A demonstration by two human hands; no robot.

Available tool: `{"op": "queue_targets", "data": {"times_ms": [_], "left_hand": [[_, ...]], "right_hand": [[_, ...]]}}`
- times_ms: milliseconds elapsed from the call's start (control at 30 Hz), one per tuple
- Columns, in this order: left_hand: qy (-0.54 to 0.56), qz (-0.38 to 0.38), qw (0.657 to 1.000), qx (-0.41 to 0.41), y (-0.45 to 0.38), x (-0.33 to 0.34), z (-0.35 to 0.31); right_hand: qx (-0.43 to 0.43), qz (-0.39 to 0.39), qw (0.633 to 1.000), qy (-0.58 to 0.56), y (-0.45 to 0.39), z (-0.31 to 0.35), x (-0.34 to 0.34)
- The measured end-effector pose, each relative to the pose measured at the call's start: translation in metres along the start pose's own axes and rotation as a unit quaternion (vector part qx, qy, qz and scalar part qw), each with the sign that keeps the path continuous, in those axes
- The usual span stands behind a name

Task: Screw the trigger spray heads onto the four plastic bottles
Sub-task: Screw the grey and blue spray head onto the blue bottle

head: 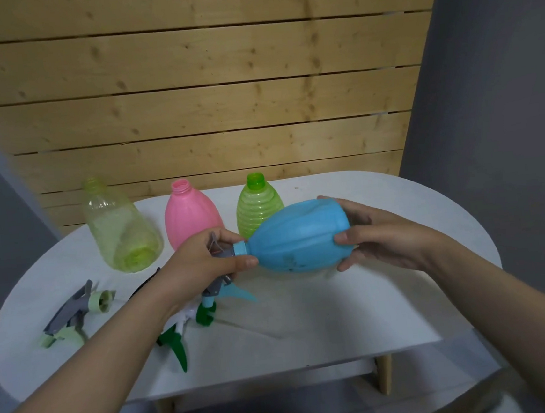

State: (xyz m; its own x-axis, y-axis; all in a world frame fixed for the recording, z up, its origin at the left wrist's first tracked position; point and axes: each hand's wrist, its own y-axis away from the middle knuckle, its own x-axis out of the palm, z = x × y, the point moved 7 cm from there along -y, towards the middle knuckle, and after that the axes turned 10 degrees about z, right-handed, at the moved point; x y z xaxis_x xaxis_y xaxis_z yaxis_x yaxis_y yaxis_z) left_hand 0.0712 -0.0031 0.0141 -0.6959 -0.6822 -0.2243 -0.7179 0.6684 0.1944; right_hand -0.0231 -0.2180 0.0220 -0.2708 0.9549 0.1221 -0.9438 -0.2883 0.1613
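Observation:
My right hand (372,233) grips the base of a blue bottle (300,237), held sideways above the table with its neck pointing left. My left hand (203,263) is closed on a grey and blue trigger spray head (224,254) that sits at the bottle's neck; its blue trigger hangs down below my fingers. Three open bottles stand behind: a clear yellow-green one (120,227), a pink one (190,216) and a ribbed green one (257,204). A grey and pale green spray head (75,313) lies at the left. A white and dark green spray head (180,331) lies under my left forearm.
The white oval table (341,316) has a straight front edge near me. A wooden slat wall (204,96) rises right behind the bottles. A dark object (143,283) pokes out beside my left wrist. A thin clear tube (253,328) lies on the table in front.

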Motion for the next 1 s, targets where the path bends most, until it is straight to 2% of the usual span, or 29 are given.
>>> {"op": "queue_targets", "data": {"times_ms": [200,300,400,467,533,733,900,1000], "left_hand": [[-0.025,-0.016,0.999,0.015,0.0,-0.006,-0.003],[-0.019,0.007,1.0,0.013,0.001,-0.004,-0.005],[0.002,0.024,1.0,-0.001,0.001,-0.003,-0.002],[0.002,0.025,1.0,-0.004,0.0,-0.003,-0.002],[-0.004,0.023,1.0,-0.003,0.001,-0.003,-0.003],[-0.027,0.01,0.999,0.026,0.005,-0.003,-0.011],[-0.04,0.031,0.998,0.044,0.006,0.003,-0.015],[-0.022,0.02,0.999,0.031,0.005,0.002,-0.012]], "right_hand": [[0.038,-0.099,0.977,0.184,0.006,0.003,-0.002],[0.05,-0.075,0.986,0.14,0.003,-0.002,-0.002],[0.013,-0.012,1.0,0.019,0.003,-0.002,0.0],[-0.007,0.01,1.0,-0.008,0.003,0.001,0.001],[-0.007,0.004,1.0,0.012,0.004,0.001,0.0],[0.054,-0.066,0.978,0.192,0.008,0.0,0.003],[0.132,-0.062,0.961,0.234,0.006,-0.016,0.001],[0.136,-0.053,0.964,0.221,0.005,-0.018,0.002]]}}
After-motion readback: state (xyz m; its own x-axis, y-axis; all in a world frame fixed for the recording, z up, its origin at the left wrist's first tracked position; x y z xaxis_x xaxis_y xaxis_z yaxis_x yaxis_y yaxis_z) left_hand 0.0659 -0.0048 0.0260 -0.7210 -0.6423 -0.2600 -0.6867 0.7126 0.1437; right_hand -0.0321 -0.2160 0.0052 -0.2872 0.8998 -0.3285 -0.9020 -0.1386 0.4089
